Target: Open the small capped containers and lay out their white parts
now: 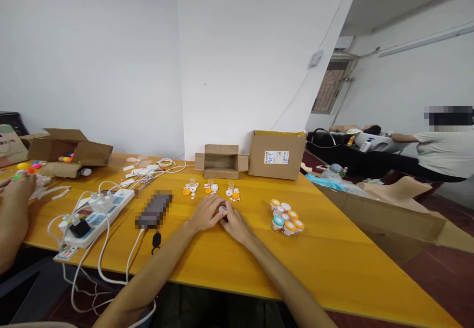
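My left hand [206, 213] and my right hand [235, 223] meet over the middle of the table, fingers curled around a small whitish round piece [222, 209]. Most of that piece is hidden by the fingers, so its exact kind does not show. Just beyond my hands lie three small groups of parts: a left group with an orange ring [187, 192], a middle one with a clear cup [211, 182], and a right one with another orange ring [235, 196]. To the right stands a cluster of small clear jars with orange and white lids [290, 225], one with a teal lid [278, 221].
An open small carton [221, 174] and a closed cardboard box [276, 162] stand against the wall. Left of my arms are a phone [153, 210] and a power strip [94, 228] with cables. Another person's hand [24, 184] works at the far left, beside an open box [44, 155].
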Tool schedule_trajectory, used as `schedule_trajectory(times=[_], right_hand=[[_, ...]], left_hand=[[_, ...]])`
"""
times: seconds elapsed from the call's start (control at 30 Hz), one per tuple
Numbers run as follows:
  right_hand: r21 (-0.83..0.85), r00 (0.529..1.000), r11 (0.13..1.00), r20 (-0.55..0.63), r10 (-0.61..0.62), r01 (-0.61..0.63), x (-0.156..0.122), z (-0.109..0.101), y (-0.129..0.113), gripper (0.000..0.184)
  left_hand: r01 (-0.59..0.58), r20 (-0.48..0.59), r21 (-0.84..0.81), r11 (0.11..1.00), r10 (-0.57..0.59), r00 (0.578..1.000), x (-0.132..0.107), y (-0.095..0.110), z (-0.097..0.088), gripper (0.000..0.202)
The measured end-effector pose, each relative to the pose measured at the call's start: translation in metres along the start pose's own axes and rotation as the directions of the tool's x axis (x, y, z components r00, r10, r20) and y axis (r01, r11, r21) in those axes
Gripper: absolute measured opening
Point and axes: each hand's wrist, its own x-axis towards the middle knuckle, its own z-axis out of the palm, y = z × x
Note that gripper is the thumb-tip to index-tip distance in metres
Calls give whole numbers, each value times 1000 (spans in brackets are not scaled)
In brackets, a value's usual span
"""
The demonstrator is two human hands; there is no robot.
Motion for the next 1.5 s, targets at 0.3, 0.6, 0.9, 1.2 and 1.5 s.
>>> schedule_trajectory(times=[0.3, 0.6, 0.9, 1.2, 1.5], right_hand=[[334, 993, 943, -110, 40, -1, 6, 7, 11, 13], [335, 990, 942, -125, 71, -25, -1, -9, 11, 8], [527, 991, 844, -26, 133, -100, -1, -17, 20, 26], [663, 981, 734, 6, 192, -147, 1, -19, 31, 44], [600, 989, 792, -15, 148, -110, -1, -21, 19, 41]], left_hand=[[20, 8, -32, 999, -20, 1000, -2, -6, 8, 30], [101, 101, -127, 987, -88, 991, -1, -2, 2, 18], [144, 152, -142, 979, -123, 981, -1, -3, 0, 19], [91, 161, -120, 989, -71, 984, -1, -3, 1, 16], [90, 180, -78, 993, -74, 981, -1, -2, 2, 21]])
